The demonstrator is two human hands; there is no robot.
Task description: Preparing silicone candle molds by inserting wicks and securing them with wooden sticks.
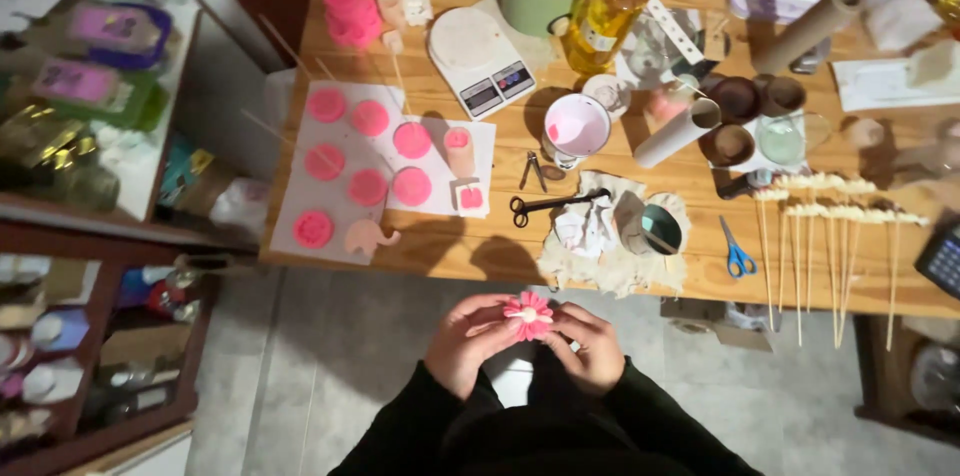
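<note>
A small pink flower-shaped piece [528,314] with a pale centre sits between both my hands, held in front of my body below the table edge. My left hand [466,339] grips it from the left with fingers curled. The fingertips of my right hand [588,344] pinch it from the right. Black sleeves cover both arms. On the wooden table [450,241] above, several round pink discs [367,187] lie on white sheets of paper.
On the table stand a white kitchen scale [478,54], a cup of pink liquid [576,126], an oil bottle [601,21], black scissors [548,205], blue scissors [737,254], cardboard tubes [806,29] and several skewers [832,266]. Shelves [90,116] of boxes stand at left.
</note>
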